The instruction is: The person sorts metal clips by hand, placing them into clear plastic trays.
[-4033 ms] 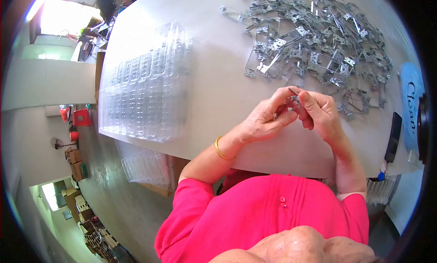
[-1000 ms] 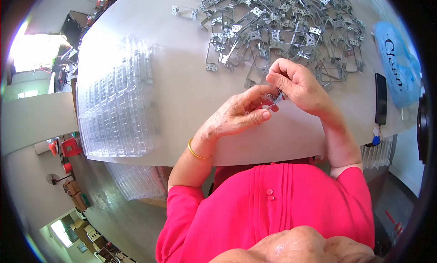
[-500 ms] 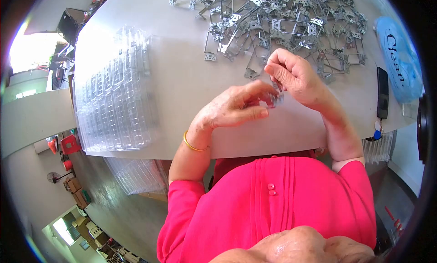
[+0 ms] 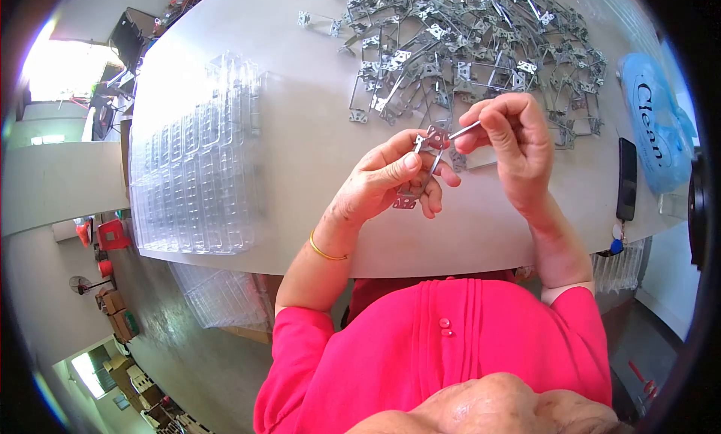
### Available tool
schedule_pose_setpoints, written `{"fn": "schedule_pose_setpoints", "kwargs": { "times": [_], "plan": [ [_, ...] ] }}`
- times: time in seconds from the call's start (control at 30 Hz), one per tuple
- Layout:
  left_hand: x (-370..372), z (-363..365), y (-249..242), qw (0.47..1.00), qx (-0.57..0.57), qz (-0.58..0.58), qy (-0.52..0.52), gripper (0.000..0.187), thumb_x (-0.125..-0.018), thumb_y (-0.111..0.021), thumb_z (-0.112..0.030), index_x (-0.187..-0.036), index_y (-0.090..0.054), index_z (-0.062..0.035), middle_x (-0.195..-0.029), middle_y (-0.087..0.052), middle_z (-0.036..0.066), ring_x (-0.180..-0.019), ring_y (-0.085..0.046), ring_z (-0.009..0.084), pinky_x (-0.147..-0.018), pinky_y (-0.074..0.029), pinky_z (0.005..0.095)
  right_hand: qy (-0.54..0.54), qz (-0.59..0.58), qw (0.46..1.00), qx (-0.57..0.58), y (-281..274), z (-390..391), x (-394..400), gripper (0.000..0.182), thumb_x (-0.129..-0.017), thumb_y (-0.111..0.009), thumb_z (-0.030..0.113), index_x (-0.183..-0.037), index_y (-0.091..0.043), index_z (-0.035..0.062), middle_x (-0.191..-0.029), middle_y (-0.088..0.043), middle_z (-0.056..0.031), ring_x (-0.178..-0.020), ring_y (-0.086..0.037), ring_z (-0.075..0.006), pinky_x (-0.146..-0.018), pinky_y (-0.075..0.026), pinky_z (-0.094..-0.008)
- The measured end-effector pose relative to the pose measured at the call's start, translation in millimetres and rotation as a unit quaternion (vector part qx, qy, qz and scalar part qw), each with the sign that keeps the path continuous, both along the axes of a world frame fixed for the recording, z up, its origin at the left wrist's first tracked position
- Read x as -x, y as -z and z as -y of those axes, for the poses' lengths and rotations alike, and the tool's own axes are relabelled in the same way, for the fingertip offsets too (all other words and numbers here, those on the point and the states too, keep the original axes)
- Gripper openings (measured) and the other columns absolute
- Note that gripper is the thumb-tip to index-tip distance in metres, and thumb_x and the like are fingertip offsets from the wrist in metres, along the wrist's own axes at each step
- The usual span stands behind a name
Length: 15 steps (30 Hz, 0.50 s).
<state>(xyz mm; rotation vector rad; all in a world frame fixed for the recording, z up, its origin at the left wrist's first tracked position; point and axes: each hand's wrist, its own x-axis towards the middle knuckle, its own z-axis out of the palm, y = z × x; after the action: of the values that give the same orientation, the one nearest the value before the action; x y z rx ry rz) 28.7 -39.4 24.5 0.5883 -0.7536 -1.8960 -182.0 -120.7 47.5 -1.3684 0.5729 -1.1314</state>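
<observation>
A metal bracket [image 4: 433, 139] with punched end plates and thin rods sits in my left hand [image 4: 379, 177], pinched between thumb and fingers. Its lower plate [image 4: 405, 202] shows beneath the fingers. My right hand [image 4: 518, 137] grips a thin metal rod [image 4: 466, 130] between thumb and fingertips, its tip right at the bracket's upper plate. Whether the rod is part of the bracket I cannot tell. Just beyond both hands lies a tangled heap of similar metal brackets [image 4: 420, 54].
Clear plastic trays [image 4: 195, 171] are stacked on the table's [image 4: 300, 133] left side, and more trays [image 4: 218, 291] stand below its edge. At right lie a black phone [image 4: 628, 180] and a blue plastic bag [image 4: 657, 126] marked "Clean", with keys [image 4: 616, 242] at the edge.
My left hand has turned, bringing the bracket into clear sight. The right hand has shifted right and down, and a rod now shows between its fingers. The whole view has moved slightly.
</observation>
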Motion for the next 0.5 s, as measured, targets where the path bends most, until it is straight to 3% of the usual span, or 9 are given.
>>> {"fn": "schedule_pose_setpoints", "kwargs": {
  "times": [0.1, 0.13, 0.23, 0.5],
  "plan": [
    [1, 0, 1, 1.0, 0.006, 0.002, -0.003, 0.049, -0.107, -0.052, -0.033, -0.144, -0.045, -0.0008, -0.115, -0.066, 0.028, -0.078, -0.072, 0.0304, -0.066, -0.058, 0.0379, 0.015, -0.054, 0.987, 0.151, 10, -3, -2, 0.006, -0.104, -0.058, 0.003, -0.108, -0.055, 0.0, -0.107, -0.071, -0.0136, -0.084, -0.074, -0.0147, -0.074, -0.06, -0.025],
    [1, -1, 1, 1.0, 0.008, 0.013, -0.009, 0.054, -0.107, -0.052, -0.035, -0.147, -0.042, 0.0003, -0.116, -0.064, 0.032, -0.077, -0.072, 0.0334, -0.063, -0.058, 0.0382, 0.016, -0.054, 0.987, 0.151, 12, -3, -3, 0.006, -0.104, -0.058, 0.003, -0.108, -0.055, 0.0, -0.107, -0.071, -0.0136, -0.084, -0.074, -0.0147, -0.074, -0.06, -0.025],
    [2, -1, 5, 1.0, 0.016, 0.013, -0.011, 0.052, -0.108, -0.05, -0.034, -0.148, -0.042, -0.0004, -0.116, -0.064, 0.033, -0.077, -0.072, 0.034, -0.063, -0.058, 0.0385, 0.029, -0.084, 0.966, 0.241, 18, -1, -3, 0.009, -0.101, -0.062, 0.001, -0.108, -0.055, 0.0, -0.107, -0.071, -0.0149, -0.085, -0.075, -0.016, -0.07, -0.061, -0.0258],
    [-3, 2, 13, 0.999, 0.028, -0.01, -0.027, 0.049, -0.109, -0.047, -0.032, -0.149, -0.041, -0.0053, -0.117, -0.063, 0.032, -0.08, -0.072, 0.0341, -0.067, -0.059, 0.0397, 0.053, -0.12, 0.948, 0.291, 14, 1, -5, 0.017, -0.094, -0.069, -0.004, -0.108, -0.06, 0.0016, -0.106, -0.071, -0.0142, -0.084, -0.075, -0.0177, -0.07, -0.061, -0.0276]
  ]
}}
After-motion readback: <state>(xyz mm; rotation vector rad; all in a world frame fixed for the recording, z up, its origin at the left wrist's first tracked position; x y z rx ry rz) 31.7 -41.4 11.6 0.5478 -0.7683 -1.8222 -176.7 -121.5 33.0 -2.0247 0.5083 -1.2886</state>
